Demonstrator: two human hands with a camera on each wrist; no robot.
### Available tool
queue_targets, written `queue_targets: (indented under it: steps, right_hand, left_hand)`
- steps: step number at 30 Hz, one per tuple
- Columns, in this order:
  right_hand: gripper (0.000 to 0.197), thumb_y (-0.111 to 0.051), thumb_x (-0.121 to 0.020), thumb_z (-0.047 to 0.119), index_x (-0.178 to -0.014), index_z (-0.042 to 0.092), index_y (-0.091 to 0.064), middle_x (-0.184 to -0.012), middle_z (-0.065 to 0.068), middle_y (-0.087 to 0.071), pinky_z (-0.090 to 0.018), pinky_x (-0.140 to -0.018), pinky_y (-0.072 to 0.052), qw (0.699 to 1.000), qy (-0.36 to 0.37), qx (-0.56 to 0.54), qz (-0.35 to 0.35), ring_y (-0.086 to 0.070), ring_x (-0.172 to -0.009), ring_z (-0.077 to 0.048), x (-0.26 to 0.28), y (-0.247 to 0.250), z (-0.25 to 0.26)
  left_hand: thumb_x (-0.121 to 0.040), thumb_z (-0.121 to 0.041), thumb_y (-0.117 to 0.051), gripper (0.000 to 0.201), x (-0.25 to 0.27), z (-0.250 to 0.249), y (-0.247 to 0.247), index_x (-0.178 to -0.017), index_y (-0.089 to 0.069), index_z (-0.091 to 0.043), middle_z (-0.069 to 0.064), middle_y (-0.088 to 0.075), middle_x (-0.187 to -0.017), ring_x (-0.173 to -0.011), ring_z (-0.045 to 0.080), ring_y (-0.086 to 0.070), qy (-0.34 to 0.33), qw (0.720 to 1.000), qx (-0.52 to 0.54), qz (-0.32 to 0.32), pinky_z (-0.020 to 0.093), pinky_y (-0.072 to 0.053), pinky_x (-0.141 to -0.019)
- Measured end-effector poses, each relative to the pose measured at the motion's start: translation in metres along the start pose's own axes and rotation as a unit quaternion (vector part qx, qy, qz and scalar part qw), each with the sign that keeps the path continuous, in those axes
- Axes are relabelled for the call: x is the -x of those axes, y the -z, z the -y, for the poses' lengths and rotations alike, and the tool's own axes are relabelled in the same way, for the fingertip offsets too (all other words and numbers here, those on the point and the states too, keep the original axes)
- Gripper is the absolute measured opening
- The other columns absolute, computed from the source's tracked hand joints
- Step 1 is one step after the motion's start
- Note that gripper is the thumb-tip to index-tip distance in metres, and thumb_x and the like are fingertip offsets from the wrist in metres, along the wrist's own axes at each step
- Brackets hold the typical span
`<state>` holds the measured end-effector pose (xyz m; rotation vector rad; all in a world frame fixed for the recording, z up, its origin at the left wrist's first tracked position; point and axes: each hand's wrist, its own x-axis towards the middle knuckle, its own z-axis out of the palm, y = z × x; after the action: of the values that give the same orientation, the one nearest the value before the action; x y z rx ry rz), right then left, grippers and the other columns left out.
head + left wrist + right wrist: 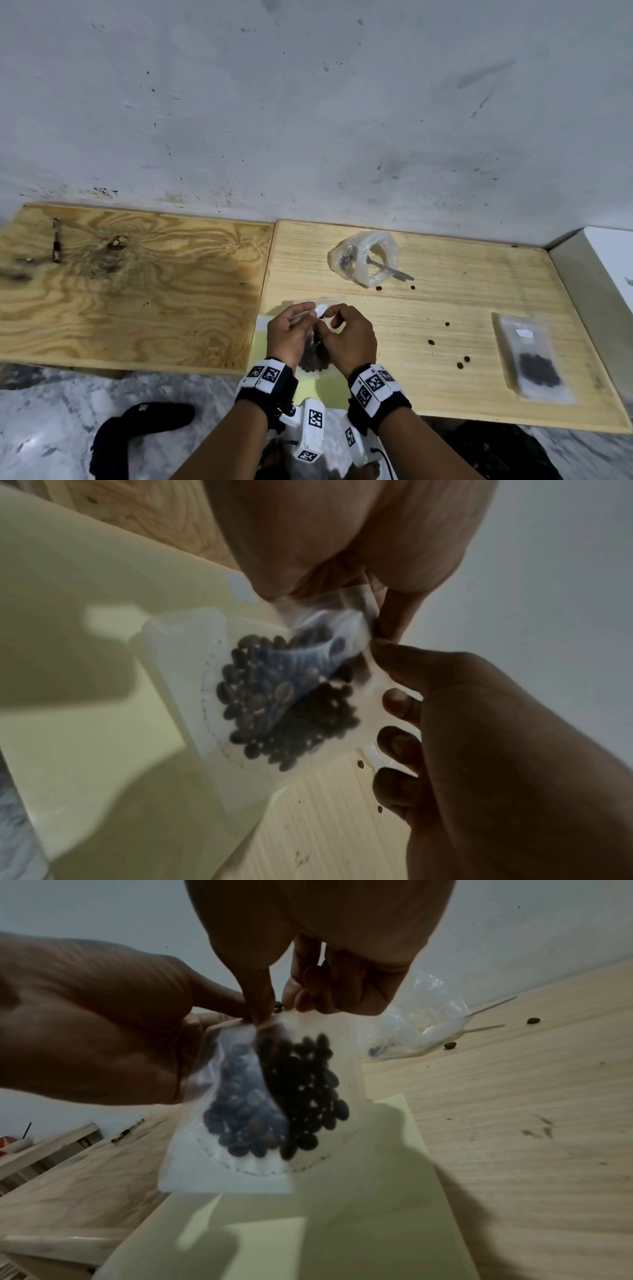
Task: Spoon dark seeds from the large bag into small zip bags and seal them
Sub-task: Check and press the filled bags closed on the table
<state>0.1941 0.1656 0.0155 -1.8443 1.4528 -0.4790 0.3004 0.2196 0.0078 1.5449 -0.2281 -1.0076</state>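
1. You are pinching the top of the small zip bag (313, 356) with your left hand (287, 334), thumb and fingers (394, 615) curled narrow on the left part of the mouth strip.
2. The dark seeds (277, 1096) are hanging in a clump below the fingers of both hands, so the bag is lifted off the counter (445, 342) and pulling down from the strip.
3. You are gripping the right part of the same strip with your right hand (349, 337), fingers tight on the plastic.
4. To seal well, I judge you should be keeping the strip flat and taut between the two pinches, then running thumb and forefinger along it end to end; a stray seed or a fold in the track would likely be leaving a gap.
5. Beyond your right fingers, the large bag (364, 260) is lying with the spoon (392, 270) in it, and loose seeds are scattered just beside it.
6. Far to the right of your fingers, a filled zip bag (532, 356) is lying flat.
7. The head view is hiding the strip behind your knuckles; the wrist views are showing the pinch and the seed clump, though too blurred to tell whether the track is closed.
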Motion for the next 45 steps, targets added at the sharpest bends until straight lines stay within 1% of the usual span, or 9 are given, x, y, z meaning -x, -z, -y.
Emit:
queue_targets:
  steps: [10, 15, 21, 26, 32, 34, 38, 41, 45]
  right_hand:
    - [0.009, -0.062, -0.086, 0.039, -0.083, 0.031, -0.062, -0.072, 0.011, -0.065, -0.027, -0.062, -0.048, 1.0, -0.006, -0.001, 0.021, -0.061, -0.07, -0.007, -0.007, 0.003, -0.014]
    - [0.014, -0.064, -0.089, 0.04, -0.087, 0.026, -0.065, -0.077, 0.01, -0.067, -0.029, -0.066, -0.051, 0.997, -0.07, -0.004, -0.008, -0.063, -0.073, -0.016, -0.017, 0.015, -0.046]
    - [0.014, -0.061, -0.094, 0.03, -0.102, 0.024, -0.07, -0.093, 0.0, -0.072, -0.029, -0.072, -0.05, 0.992, -0.128, -0.014, 0.006, -0.067, -0.089, -0.025, -0.023, 0.018, -0.072]
    - [0.014, -0.06, -0.093, 0.023, -0.102, 0.026, -0.071, -0.09, 0.005, -0.07, -0.029, -0.071, -0.049, 0.995, -0.078, -0.062, -0.022, -0.065, -0.084, -0.022, -0.017, 0.014, -0.059]
    - [0.021, -0.067, -0.089, 0.036, -0.109, 0.031, -0.07, -0.09, 0.012, -0.064, -0.027, -0.071, -0.049, 0.997, 0.064, -0.037, 0.023, -0.055, -0.073, -0.006, -0.013, 0.002, -0.037]
    - [0.024, -0.068, -0.088, 0.041, -0.111, 0.032, -0.07, -0.092, 0.012, -0.063, -0.028, -0.072, -0.049, 0.996, 0.076, -0.003, 0.04, -0.057, -0.078, -0.007, -0.014, 0.002, -0.032]
    - [0.018, -0.07, -0.086, 0.037, -0.101, 0.028, -0.072, -0.092, 0.01, -0.063, -0.031, -0.076, -0.051, 0.997, 0.056, 0.013, 0.045, -0.061, -0.088, -0.011, -0.013, 0.001, -0.026]
    - [0.009, -0.072, -0.084, 0.034, -0.087, 0.027, -0.07, -0.085, 0.012, -0.065, -0.031, -0.074, -0.051, 0.999, 0.026, -0.002, 0.045, -0.061, -0.082, -0.012, -0.014, 0.003, -0.023]
    - [0.013, -0.074, -0.08, 0.032, -0.071, 0.024, -0.069, -0.072, 0.011, -0.068, -0.031, -0.072, -0.053, 0.997, -0.023, -0.044, 0.062, -0.065, -0.073, -0.01, -0.015, 0.006, -0.021]
  left_hand:
    - [-0.084, -0.001, -0.067, 0.017, -0.005, 0.001, -0.003, -0.089, -0.075, -0.015, 0.004, -0.075, -0.091, -0.086, 0.018, -0.069, 0.009, 1.0, -0.017, -0.016, 0.023, -0.052, -0.074]
    - [-0.085, -0.002, -0.069, 0.016, -0.007, 0.006, 0.003, -0.094, -0.074, -0.014, -0.003, -0.072, -0.091, -0.083, 0.005, -0.065, 0.007, 0.997, -0.059, -0.046, 0.011, -0.046, -0.067]
    - [-0.085, -0.005, -0.07, 0.015, -0.005, 0.013, 0.006, -0.098, -0.073, -0.011, -0.007, -0.069, -0.087, -0.082, 0.002, -0.062, 0.017, 0.996, -0.076, -0.039, 0.015, -0.043, -0.071]
    - [-0.085, 0.0, -0.069, 0.016, -0.005, 0.018, 0.004, -0.097, -0.073, -0.011, -0.008, -0.069, -0.088, -0.081, -0.009, -0.06, 0.016, 0.996, -0.08, -0.026, 0.005, -0.044, -0.071]
    - [-0.085, -0.002, -0.07, 0.018, -0.006, 0.018, 0.003, -0.089, -0.072, -0.02, -0.002, -0.073, -0.094, -0.088, 0.009, -0.067, -0.01, 0.994, -0.11, 0.004, 0.019, -0.049, -0.079]
    - [-0.085, -0.003, -0.07, 0.018, -0.005, 0.017, 0.002, -0.088, -0.072, -0.02, -0.003, -0.073, -0.093, -0.086, 0.008, -0.068, -0.023, 0.993, -0.117, 0.015, 0.014, -0.05, -0.075]
    - [-0.084, -0.003, -0.072, 0.018, -0.005, 0.017, -0.001, -0.086, -0.072, -0.021, -0.004, -0.074, -0.09, -0.085, 0.012, -0.07, -0.044, 0.99, -0.128, 0.028, 0.017, -0.052, -0.076]
    - [-0.084, -0.002, -0.072, 0.021, -0.004, 0.017, -0.002, -0.086, -0.072, -0.022, 0.001, -0.075, -0.093, -0.089, 0.017, -0.071, -0.041, 0.991, -0.124, 0.039, 0.028, -0.056, -0.084]
    - [-0.085, -0.001, -0.07, 0.022, -0.002, 0.016, 0.0, -0.09, -0.071, -0.022, -0.004, -0.073, -0.096, -0.093, 0.011, -0.068, -0.043, 0.991, -0.122, 0.022, 0.024, -0.051, -0.089]
